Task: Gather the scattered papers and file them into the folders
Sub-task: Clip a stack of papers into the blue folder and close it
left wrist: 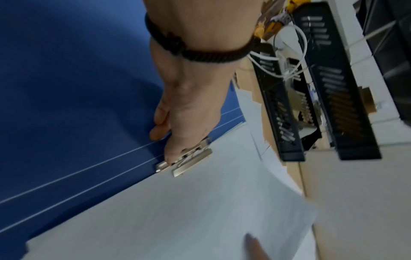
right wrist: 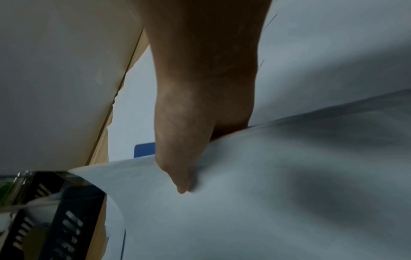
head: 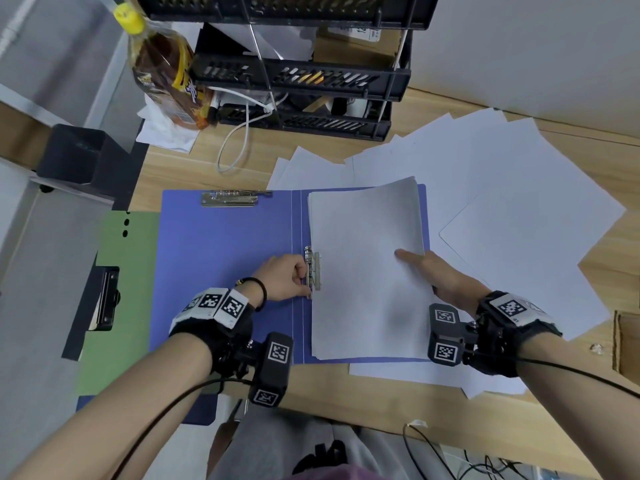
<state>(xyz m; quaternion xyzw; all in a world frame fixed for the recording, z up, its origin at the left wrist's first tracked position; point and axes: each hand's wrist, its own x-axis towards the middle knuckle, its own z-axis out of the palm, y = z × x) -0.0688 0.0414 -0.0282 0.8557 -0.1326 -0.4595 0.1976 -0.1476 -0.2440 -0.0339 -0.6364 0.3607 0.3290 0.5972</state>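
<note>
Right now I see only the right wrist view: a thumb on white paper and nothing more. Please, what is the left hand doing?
Observer: The left hand holds the metal spring clip at the folder's spine, fingers curled on its lever.
Operator: Is the paper stack already under that clip?
Observer: Its left edge lies at the clip; whether it is clamped, I cannot tell.
Operator: Which folder is it?
Observer: The open blue folder; the paper stack lies on its right half, held by the right hand.
Operator: Are more papers left?
Observer: Yes, loose sheets spread on the desk to the right.
</note>
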